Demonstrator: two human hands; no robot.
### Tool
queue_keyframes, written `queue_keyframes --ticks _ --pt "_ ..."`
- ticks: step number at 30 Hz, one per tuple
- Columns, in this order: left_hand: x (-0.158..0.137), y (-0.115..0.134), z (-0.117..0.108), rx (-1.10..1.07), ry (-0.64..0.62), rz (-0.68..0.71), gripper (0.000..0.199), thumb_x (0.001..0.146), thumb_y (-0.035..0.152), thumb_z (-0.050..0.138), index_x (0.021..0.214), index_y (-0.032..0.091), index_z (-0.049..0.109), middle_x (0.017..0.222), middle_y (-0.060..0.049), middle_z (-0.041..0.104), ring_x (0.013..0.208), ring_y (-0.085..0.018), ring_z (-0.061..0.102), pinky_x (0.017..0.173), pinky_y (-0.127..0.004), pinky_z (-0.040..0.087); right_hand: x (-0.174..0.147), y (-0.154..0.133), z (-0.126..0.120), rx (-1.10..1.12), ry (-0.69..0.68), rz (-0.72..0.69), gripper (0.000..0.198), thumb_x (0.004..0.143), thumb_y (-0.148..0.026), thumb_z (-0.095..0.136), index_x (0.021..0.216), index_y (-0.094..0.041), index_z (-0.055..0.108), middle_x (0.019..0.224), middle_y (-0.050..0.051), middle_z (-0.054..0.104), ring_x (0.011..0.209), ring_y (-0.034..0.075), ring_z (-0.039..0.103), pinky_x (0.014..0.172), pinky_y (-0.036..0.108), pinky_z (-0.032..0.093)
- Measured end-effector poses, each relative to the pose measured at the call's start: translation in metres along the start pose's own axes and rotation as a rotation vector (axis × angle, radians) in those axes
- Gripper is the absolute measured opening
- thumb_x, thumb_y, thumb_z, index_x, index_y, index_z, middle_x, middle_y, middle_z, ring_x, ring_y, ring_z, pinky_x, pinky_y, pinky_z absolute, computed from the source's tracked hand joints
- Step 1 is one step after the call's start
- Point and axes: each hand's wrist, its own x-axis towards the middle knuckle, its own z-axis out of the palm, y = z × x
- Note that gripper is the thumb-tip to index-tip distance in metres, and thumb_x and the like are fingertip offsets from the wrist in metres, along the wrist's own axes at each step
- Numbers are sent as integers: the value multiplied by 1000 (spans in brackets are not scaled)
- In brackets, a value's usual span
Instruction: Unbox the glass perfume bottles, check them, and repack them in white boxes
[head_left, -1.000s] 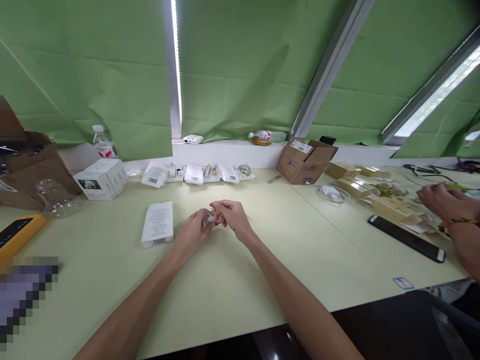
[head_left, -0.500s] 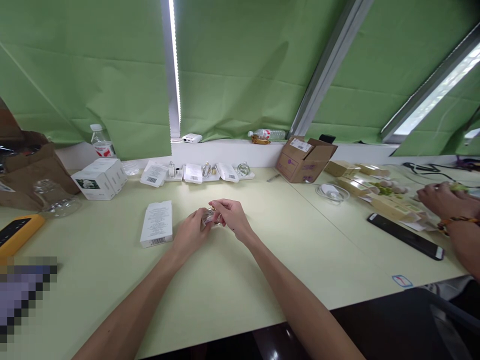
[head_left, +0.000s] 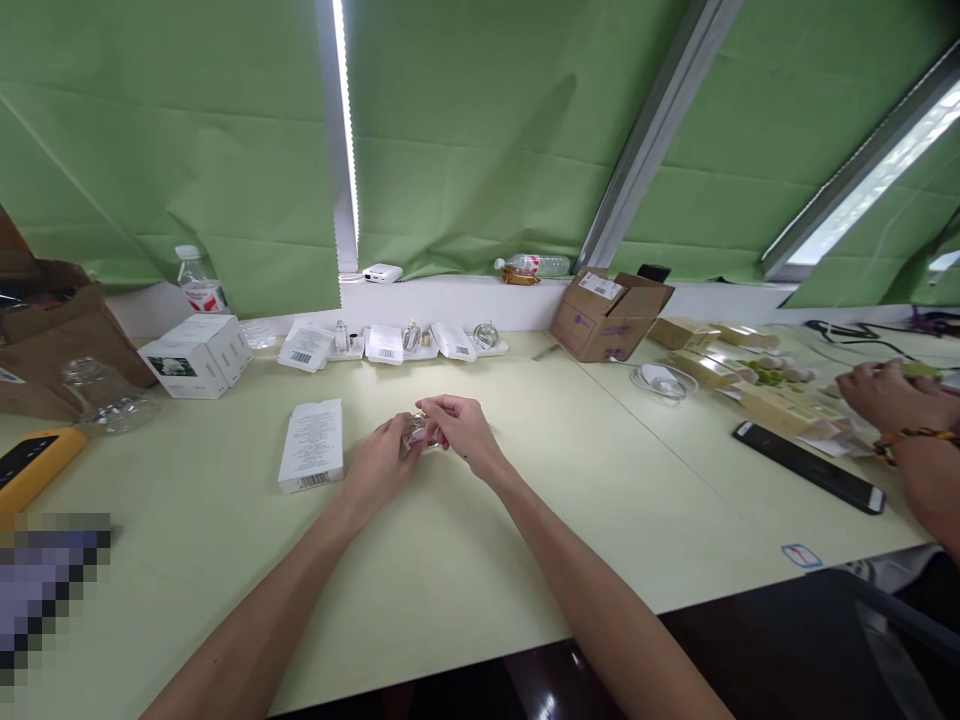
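Observation:
A small clear glass bottle (head_left: pixel 415 431) with a gold-coloured neck lies between my two hands, low over the table. My left hand (head_left: pixel 384 458) is closed around its left side. With fingers pinched at the gold top, my right hand (head_left: pixel 459 428) covers much of the bottle's right side. Left of my hands a white printed box (head_left: pixel 313 446) lies flat on the table. Behind, along the wall, several similar glass bottles (head_left: pixel 486 335) sit in white trays with white labelled packets (head_left: pixel 384 343) beside them.
White boxes (head_left: pixel 196 358), a clear jar (head_left: pixel 105 395) and a yellow device (head_left: pixel 41 465) stand on the left. At right are an open cardboard box (head_left: pixel 609 315), a coiled white cable (head_left: pixel 664 383), a black phone (head_left: pixel 808 467) and another person's hand (head_left: pixel 896 398).
Both hands keep nearly the same hold on the bottle. The whole view has shifted slightly; the other person's hand at right has moved a little.

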Motion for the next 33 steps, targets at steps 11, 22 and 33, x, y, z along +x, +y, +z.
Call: queue_keyframes --ticks 11,22,33 --pt "0 0 0 4 -11 12 23 91 38 42 106 23 52 105 -6 63 83 -19 60 60 -25 37 0 -1 -1 -11 -27 -4 29 83 -42 57 88 -17 71 57 1 64 45 9 47 44 21 40" --pt "0 1 0 -9 -2 -14 25 91 37 45 109 23 52 106 -7 63 86 -20 61 63 -26 39 -1 0 -1 -14 -30 -17 29 83 -42 57 89 -16 71 56 1 63 44 9 46 44 21 40" --pt "0 -1 0 12 -5 7 24 91 38 45 108 24 52 104 -6 64 83 -20 62 62 -26 40 -2 0 -2 -24 -38 -31 29 84 -42 56 91 -17 70 57 1 63 46 9 47 46 21 41"
